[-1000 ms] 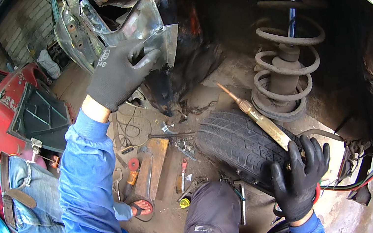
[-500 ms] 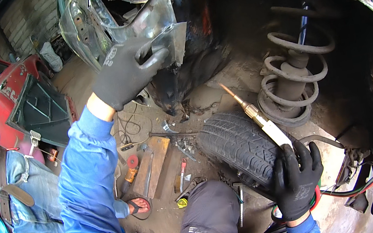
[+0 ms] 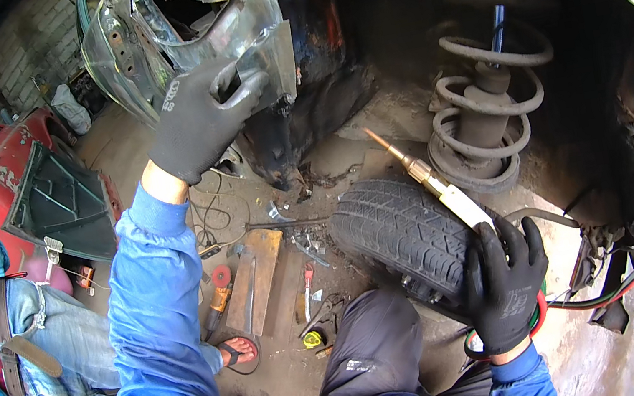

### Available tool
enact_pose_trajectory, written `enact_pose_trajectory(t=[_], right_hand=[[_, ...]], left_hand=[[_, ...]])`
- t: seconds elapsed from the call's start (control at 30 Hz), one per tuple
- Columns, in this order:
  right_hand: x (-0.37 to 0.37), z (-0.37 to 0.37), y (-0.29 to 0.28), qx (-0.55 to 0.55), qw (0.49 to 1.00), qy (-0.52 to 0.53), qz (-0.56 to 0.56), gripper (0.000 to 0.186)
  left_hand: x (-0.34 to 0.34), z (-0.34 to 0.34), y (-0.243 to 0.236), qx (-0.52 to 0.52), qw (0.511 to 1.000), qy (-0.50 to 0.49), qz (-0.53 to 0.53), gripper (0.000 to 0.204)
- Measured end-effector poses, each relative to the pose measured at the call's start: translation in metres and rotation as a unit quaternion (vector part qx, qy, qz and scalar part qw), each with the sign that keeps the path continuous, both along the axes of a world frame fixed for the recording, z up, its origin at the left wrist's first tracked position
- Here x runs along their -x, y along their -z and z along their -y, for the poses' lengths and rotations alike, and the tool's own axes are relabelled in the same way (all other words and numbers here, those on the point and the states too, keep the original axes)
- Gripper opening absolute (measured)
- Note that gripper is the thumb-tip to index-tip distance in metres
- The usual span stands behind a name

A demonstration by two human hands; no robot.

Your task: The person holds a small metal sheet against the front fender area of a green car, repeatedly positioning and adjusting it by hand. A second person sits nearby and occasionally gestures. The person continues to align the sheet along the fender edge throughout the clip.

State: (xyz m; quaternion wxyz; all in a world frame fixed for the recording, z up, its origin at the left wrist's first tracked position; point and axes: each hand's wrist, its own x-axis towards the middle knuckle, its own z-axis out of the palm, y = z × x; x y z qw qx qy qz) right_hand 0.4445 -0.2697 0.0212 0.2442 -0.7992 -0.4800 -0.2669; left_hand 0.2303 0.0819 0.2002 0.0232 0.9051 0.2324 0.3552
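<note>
My left hand point(image 3: 208, 117), in a dark glove, is closed on a small piece of sheet metal point(image 3: 277, 59), with the thumb along its near face. That piece lies against the bare metal body panel point(image 3: 240, 25) of a car; whether the two are joined I cannot tell. In my gloved right hand point(image 3: 506, 283) is a gas welding torch point(image 3: 453, 199) with a pale handle and a long copper tip, which points up and left above the tyre point(image 3: 403, 229). Red and green hoses point(image 3: 540, 320) run beside my right wrist.
A coil spring and strut point(image 3: 492, 108) stand inside the dark wheel arch. On the floor lie a wooden board point(image 3: 268, 279), an angle grinder point(image 3: 219, 291), a tape measure point(image 3: 313, 339) and cables. Another person in jeans point(image 3: 66, 361) is at left, near a red car point(image 3: 6, 168).
The view has shifted slightly, so the surroundings sit a little further left and up. My left hand stays at the sheet metal, and my right hand keeps the torch in nearly the same pose.
</note>
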Motion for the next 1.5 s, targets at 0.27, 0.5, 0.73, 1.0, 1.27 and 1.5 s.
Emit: enact_pose_trajectory(t=[0.27, 0.5, 0.73, 1.0, 1.27, 1.5], right_hand=[[0.001, -0.002, 0.0, -0.012, 1.0, 0.001, 0.012, 0.043], [0.005, -0.002, -0.003, -0.011, 1.0, -0.001, 0.0, 0.041], [0.003, -0.004, -0.001, -0.01, 1.0, 0.013, 0.011, 0.045], [0.0, -0.003, 0.003, -0.007, 1.0, 0.008, 0.017, 0.046], [0.0, -0.004, 0.004, -0.004, 1.0, 0.014, 0.02, 0.045], [-0.001, -0.004, 0.004, -0.002, 1.0, 0.015, 0.016, 0.045]], left_hand=[[-0.004, 0.003, 0.001, 0.016, 1.0, 0.019, 0.014, 0.037], [-0.001, 0.003, -0.006, 0.014, 0.999, 0.036, -0.028, 0.041], [-0.007, 0.001, -0.012, -0.035, 0.996, 0.01, -0.087, 0.042], [-0.007, 0.003, -0.007, -0.057, 0.995, 0.009, -0.08, 0.04], [-0.008, 0.003, -0.005, -0.035, 0.998, 0.006, -0.059, 0.036], [-0.009, 0.004, -0.004, -0.042, 0.998, -0.002, -0.053, 0.038]])
